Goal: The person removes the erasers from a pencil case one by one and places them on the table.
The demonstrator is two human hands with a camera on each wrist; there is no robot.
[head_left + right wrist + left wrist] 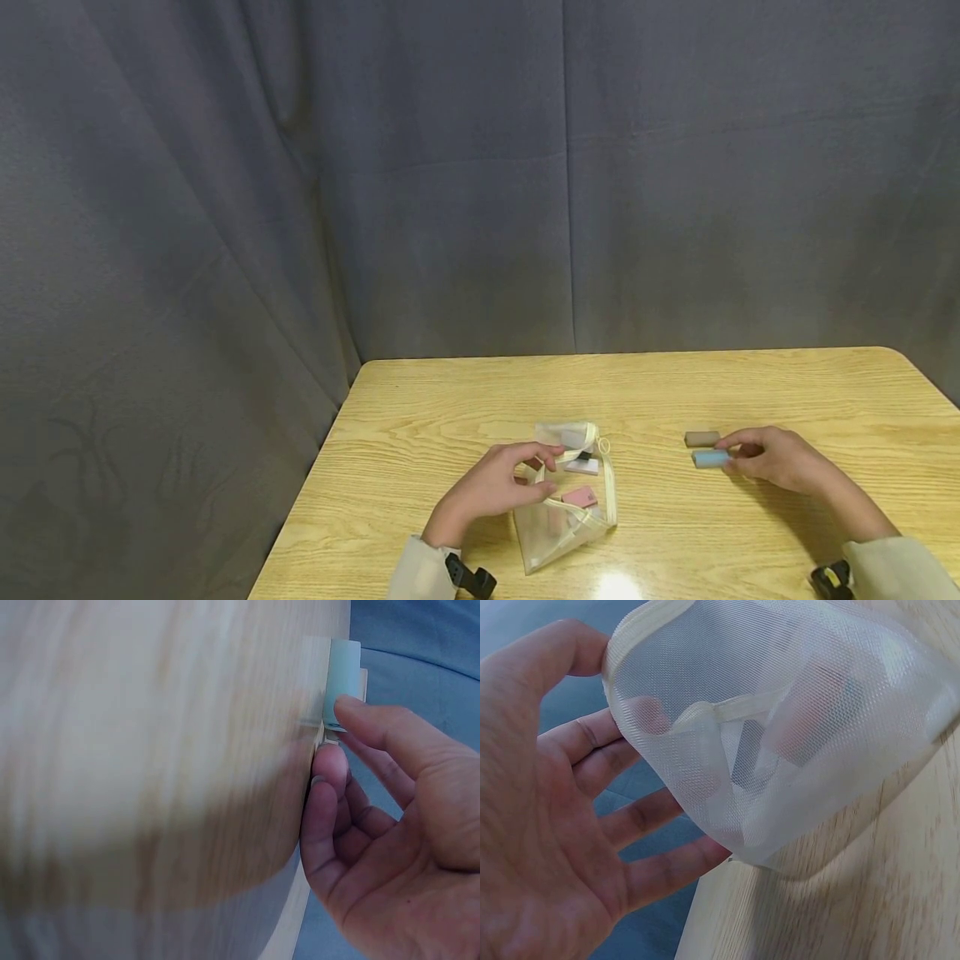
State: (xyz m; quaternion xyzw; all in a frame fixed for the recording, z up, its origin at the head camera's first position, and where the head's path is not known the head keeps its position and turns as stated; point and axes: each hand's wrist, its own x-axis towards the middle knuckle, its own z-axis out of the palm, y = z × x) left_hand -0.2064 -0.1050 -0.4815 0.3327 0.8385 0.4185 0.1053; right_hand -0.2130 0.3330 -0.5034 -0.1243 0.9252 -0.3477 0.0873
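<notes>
Head view looks forward and down, table [420, 408] at five o'clock. Close-up wrist views face, between one and two o'clock, things the head view shares: left, mesh bag [817, 802]; right, blue block [344, 679].

The bag [543, 546] is sitting on the desk [420, 400]. Inside it, one eraser [578, 497] is lying nearer and a white-cased one [582, 467] farther. The left fingers [542, 451] are touching the bag's left side. To its right, the near block [708, 458] is lying before the far block [700, 438]. The right fingers [742, 435] are pinching the near block's right end. Behind the desk, a curtain [450, 208] is hanging.
</notes>
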